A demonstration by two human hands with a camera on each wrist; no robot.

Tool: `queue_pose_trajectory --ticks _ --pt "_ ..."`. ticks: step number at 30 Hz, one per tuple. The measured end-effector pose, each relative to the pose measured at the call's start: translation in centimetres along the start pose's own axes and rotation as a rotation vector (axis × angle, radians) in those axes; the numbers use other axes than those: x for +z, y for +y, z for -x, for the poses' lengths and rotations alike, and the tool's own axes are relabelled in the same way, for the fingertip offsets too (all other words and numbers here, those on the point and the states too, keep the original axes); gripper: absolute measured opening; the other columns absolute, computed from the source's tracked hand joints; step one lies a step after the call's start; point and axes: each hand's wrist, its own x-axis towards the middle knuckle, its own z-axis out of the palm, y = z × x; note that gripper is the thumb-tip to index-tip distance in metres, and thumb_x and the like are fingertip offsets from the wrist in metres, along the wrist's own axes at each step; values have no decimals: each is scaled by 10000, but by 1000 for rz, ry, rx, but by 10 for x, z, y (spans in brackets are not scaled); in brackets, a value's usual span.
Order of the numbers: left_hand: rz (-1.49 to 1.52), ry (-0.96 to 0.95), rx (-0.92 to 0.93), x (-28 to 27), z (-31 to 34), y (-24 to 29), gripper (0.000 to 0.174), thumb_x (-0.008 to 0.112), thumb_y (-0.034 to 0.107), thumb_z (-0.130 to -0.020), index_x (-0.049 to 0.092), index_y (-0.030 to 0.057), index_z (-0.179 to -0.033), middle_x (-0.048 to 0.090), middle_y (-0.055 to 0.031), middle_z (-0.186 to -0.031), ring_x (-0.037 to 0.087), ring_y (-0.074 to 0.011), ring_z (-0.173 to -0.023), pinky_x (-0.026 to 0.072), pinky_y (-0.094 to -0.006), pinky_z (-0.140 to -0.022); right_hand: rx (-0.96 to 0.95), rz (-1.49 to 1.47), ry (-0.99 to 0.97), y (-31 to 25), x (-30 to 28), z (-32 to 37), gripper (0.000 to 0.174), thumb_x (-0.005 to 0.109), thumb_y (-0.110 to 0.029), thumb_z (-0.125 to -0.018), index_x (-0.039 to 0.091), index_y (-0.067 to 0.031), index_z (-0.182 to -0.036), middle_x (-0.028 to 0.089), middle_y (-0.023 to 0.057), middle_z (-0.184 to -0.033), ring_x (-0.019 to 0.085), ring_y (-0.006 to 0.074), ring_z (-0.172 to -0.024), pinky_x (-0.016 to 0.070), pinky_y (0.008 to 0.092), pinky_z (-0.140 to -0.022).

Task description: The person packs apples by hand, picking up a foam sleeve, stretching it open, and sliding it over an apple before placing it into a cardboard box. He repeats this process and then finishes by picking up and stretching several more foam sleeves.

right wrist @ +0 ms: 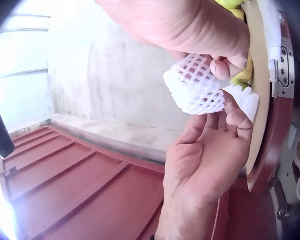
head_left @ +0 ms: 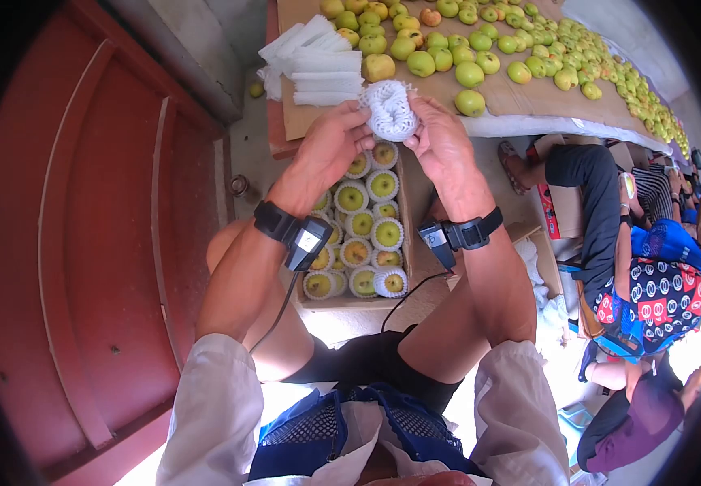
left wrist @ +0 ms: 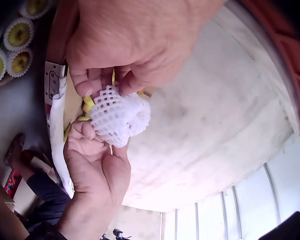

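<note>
Both hands hold a white foam fruit net above the near edge of the table. On its left side, my left hand pinches the mesh between thumb and fingers. My right hand grips the opposite side the same way. The net bulges into a rounded, bunched shape in the left wrist view, and no fruit shows through its mesh. Under the hands stands a box of apples, each in a white foam net. A stack of flat foam nets lies just left of the held one.
Many loose green apples cover the cardboard-topped table. A red door stands at the left. Other people sit along the table at the right, one in a patterned shirt. An open carton with white material sits beside my right knee.
</note>
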Motion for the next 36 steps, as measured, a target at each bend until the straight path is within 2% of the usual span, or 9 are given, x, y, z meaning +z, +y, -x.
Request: queue_pose_trajectory --ticks 5,8,11,14,17,20,26,32,36 --pt "-31 14 20 0 1 0 182 562 113 -1023 588 21 -1178 666 -46 -1115 614 -131 -948 457 -272 -735 2 134 57 -1 10 10 174 629 -187 -1012 664 -61 -1127 663 -31 -902 554 40 -723 363 210 -547" --pt "-119 38 28 -3 -2 -2 194 560 108 -1018 591 20 -1188 669 -50 -1105 614 -128 -940 451 -267 -710 -44 243 116 -1 13 11 173 625 -163 -1020 665 -62 -1154 680 -25 -937 579 45 -741 373 208 -553" --pt "-251 112 16 -1 -1 -3 219 583 94 -1000 589 -1 -1197 664 -54 -1109 620 -135 -973 489 -279 -762 -61 256 113 2 10 6 187 624 -170 -1023 672 -49 -1158 676 -29 -916 559 38 -714 372 201 -554" --pt "-567 402 295 11 -1 -13 238 622 99 -987 589 -10 -1196 657 -59 -1117 616 -138 -1009 522 -301 -842 -80 228 122 5 9 4 215 659 -221 -1001 687 -40 -1113 690 -11 -895 571 43 -701 365 215 -537" --pt "-997 432 481 13 7 -7 269 650 124 -983 591 -9 -1210 650 -61 -1130 617 -134 -1020 529 -310 -897 -77 236 132 3 11 8 235 668 -229 -999 684 -26 -1117 696 -6 -896 580 42 -703 366 214 -532" --pt "-582 296 387 18 12 -6 286 644 153 -994 596 6 -1234 654 -60 -1126 619 -119 -982 528 -291 -850 -121 265 143 0 13 11 250 676 -212 -996 676 4 -1121 703 19 -925 614 66 -753 441 225 -586" --pt "-613 314 290 21 18 -1 323 643 128 -966 605 -32 -1244 692 -136 -1122 661 -174 -981 550 -314 -831 -200 205 117 4 17 12 255 690 -155 -981 657 54 -1123 704 86 -992 657 135 -860 540 264 -760" --pt "-577 274 299 10 12 -8 327 652 74 -937 603 -39 -1240 690 -150 -1118 666 -182 -1000 562 -306 -839 -290 258 115 5 22 15 245 699 -140 -967 665 55 -1111 705 93 -979 655 130 -857 536 260 -753" --pt "-592 278 272 17 17 -2 322 644 44 -923 605 -41 -1232 692 -140 -1122 676 -181 -994 572 -307 -836 -360 389 34 6 25 18 221 703 -153 -973 681 17 -1111 710 48 -985 649 94 -868 519 241 -760"
